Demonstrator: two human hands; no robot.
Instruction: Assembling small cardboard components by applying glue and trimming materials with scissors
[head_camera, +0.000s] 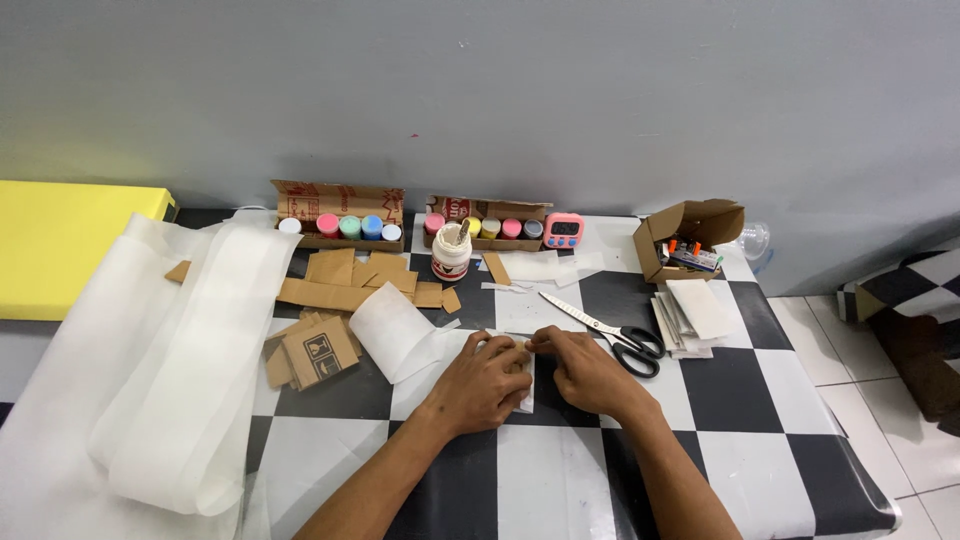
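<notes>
Table: black-and-white checkered tabletop (740, 400), running under everything.
Paper roll: translucent white sheet (160, 380), draped at 9 o'clock of the hands.
Cardboard: brown offcuts (335, 290), piled at 10 o'clock.
Left hand (485, 385): fingers curled, pressing down on the small white paper piece (527, 398).
Right hand (585, 370): fingers bent, pinching that piece's top edge.
Scissors (610, 332): black-handled, closed, at 2 o'clock.
Glue jar (451, 252): open, at 12 o'clock.

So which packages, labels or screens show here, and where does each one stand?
Left paint box: open brown carton by the wall, red printing, coloured jars inside.
Right paint box: similar carton, centre back.
Pink timer: small dark screen, beside it.
Open brown box: back right.
Glue jar: white, red label.
</notes>
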